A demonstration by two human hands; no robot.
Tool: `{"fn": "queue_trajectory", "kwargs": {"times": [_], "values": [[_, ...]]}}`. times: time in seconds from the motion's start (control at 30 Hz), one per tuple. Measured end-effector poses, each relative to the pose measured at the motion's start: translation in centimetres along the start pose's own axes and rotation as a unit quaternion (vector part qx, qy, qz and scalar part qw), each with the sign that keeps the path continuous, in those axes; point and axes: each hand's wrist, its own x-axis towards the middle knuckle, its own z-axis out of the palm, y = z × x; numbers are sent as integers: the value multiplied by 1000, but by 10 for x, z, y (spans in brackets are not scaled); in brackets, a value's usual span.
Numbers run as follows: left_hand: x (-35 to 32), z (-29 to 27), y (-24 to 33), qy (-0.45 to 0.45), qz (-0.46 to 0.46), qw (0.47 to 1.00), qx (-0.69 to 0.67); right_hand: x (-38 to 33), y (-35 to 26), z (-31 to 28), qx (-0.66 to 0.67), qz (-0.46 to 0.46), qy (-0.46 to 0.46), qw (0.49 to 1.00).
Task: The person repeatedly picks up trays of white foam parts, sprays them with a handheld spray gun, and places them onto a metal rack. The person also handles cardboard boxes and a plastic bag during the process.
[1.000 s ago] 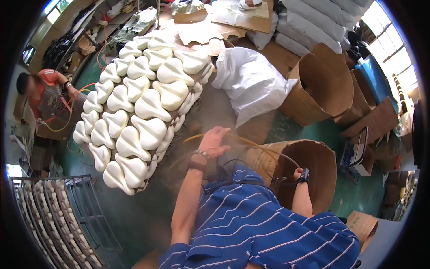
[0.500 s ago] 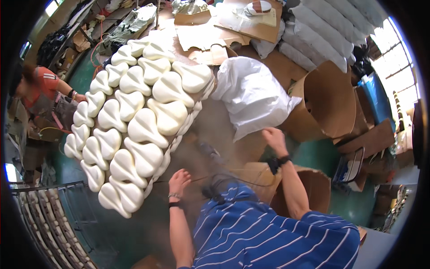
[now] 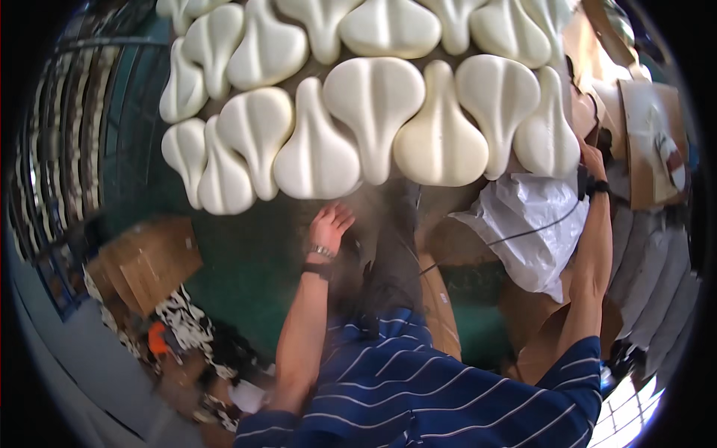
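Rows of cream foam bicycle saddle pads (image 3: 441, 134) lie close together on a table, narrow and wide ends alternating. Just off the near row, my left hand (image 3: 332, 224) is in the air with its fingers stretched and nothing held. My right hand (image 3: 591, 158) reaches to the table's right end, beside the last saddle pad (image 3: 549, 134) of the near row. Its fingertips are partly hidden, so I cannot tell whether they grip anything. A crumpled white plastic bag (image 3: 526, 228) hangs under that corner, right by my right wrist.
A cardboard box (image 3: 149, 261) stands at the left, near a pile of black-and-white scraps (image 3: 187, 321). A rack (image 3: 67, 142) with curved rows fills the far left. Grey-white sacks (image 3: 653, 276) are stacked at the right. A dark cable (image 3: 515, 235) crosses before the bag.
My view has turned right, so the table now spans the top. My right hand has gone from beside the white bag to the table's end. The other person is out of view.
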Motion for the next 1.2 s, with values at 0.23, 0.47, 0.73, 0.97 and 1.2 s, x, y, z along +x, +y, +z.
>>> {"fn": "queue_trajectory", "kwargs": {"times": [0.23,0.47,0.73,0.97,1.2], "values": [[40,-14,15,11,1,988,-152,-18,7,-7,-45,-64,21,997],[41,-47,68,-147,85,966,-193,-156,-70,-11,-240,-154,72,956],[43,-117,109,-176,166,963,-122,-307,-117,-43,-467,-220,124,848],[-17,-117,177,-135,154,959,-194,-329,-96,-48,-587,-296,117,744],[-52,-112,166,-99,293,941,-139,-295,-121,-6,-452,-415,43,788]]}}
